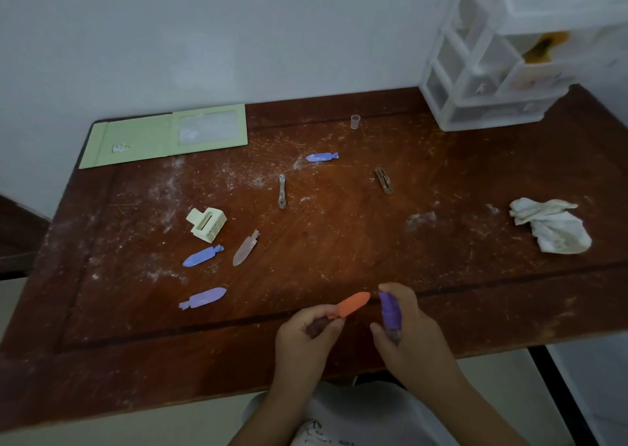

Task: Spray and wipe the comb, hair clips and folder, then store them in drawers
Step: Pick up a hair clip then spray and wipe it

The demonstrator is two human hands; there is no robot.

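My left hand (306, 330) pinches an orange hair clip (353, 304) by its tail, above the table's front edge. Just to its right, my right hand (407, 326) grips a small purple spray bottle (390, 311), nozzle pointed toward the clip. Loose on the dusty table lie three blue-purple clips (203, 256) (203, 298) (321, 157), a pale pink clip (246, 248), a cream claw clip (206, 224), a silver clip (282, 190) and a brown snap clip (384, 180). A green folder (142, 143) lies at the back left. No comb shows.
A crumpled white cloth (550, 224) lies at the right of the brown wooden table (339, 235). A white plastic drawer unit (492, 72) stands in the back right corner, with a small clear cap (355, 121) near it. White dust streaks the tabletop.
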